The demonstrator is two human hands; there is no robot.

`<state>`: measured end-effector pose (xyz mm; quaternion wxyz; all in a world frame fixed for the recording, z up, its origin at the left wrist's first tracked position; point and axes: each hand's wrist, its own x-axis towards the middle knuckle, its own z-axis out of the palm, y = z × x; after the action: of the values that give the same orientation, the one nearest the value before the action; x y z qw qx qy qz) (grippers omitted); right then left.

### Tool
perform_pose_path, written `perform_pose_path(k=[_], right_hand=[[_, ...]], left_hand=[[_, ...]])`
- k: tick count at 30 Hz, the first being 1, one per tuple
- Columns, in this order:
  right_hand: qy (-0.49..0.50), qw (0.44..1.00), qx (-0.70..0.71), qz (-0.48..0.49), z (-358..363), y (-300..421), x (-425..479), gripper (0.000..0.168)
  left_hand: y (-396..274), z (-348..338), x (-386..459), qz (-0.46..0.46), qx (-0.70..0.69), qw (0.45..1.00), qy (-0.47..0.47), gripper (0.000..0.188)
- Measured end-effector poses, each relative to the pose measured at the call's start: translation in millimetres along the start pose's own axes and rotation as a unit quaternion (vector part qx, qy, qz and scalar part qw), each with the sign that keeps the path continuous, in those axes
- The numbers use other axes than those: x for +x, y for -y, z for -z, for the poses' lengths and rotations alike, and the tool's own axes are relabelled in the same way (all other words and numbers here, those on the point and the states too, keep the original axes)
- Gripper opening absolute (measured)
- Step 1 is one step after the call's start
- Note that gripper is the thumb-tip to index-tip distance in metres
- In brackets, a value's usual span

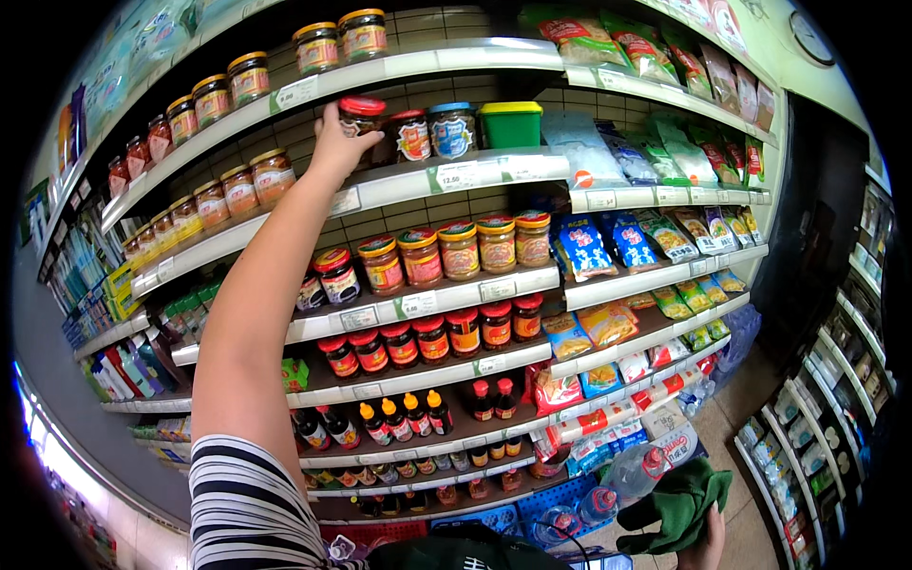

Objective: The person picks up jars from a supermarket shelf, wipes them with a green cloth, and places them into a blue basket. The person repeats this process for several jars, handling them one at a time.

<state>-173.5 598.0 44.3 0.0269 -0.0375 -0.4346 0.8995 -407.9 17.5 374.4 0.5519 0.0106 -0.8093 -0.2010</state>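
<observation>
My left hand [336, 146] is raised to a middle shelf, its fingers and thumb around a dark glass jar with a red lid [362, 107]. Just right of it stand another red-lidded jar [412, 135], a blue-lidded jar [452, 130] and a green plastic tub [511, 125] with a yellow lid. Low at the right, my right hand [707, 543] holds a crumpled dark green cloth [677, 504]; the cloth hides part of its fingers.
Beneath the arm, more shelves carry red-lidded sauce jars [432, 339] and yellow-capped bottles [401, 420]. Bagged goods [584, 246] fill the shelves to the right. Large clear bottles [636, 472] stand near the floor by a blue crate [552, 499]. Another stocked rack [812, 399] borders the aisle.
</observation>
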Motion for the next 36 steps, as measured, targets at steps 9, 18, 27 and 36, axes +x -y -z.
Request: perform_pose_path(k=[9,18,27,36], right_hand=[[0.199,0.978,0.028,0.059,-95.7,-16.7,2.1,0.052],[0.406,0.621,-0.531,0.408,-261.2,-106.1,-4.9,0.042],[0.391,0.794,-0.422,0.196,-290.0,-207.1,9.6,0.028],[0.388,0.854,-0.344,0.052,-295.2,-218.2,-24.3,0.038]], left_hand=[[-88.8,57.9,-144.7,-0.082,-0.302,0.95,-0.007,0.071],[-68.7,55.0,-375.5,0.135,-0.317,0.897,0.277,0.067],[-42.8,105.0,-436.4,0.162,-0.146,0.925,0.312,0.079],[-14.9,122.8,-472.5,0.527,-0.666,0.515,0.113,0.053]])
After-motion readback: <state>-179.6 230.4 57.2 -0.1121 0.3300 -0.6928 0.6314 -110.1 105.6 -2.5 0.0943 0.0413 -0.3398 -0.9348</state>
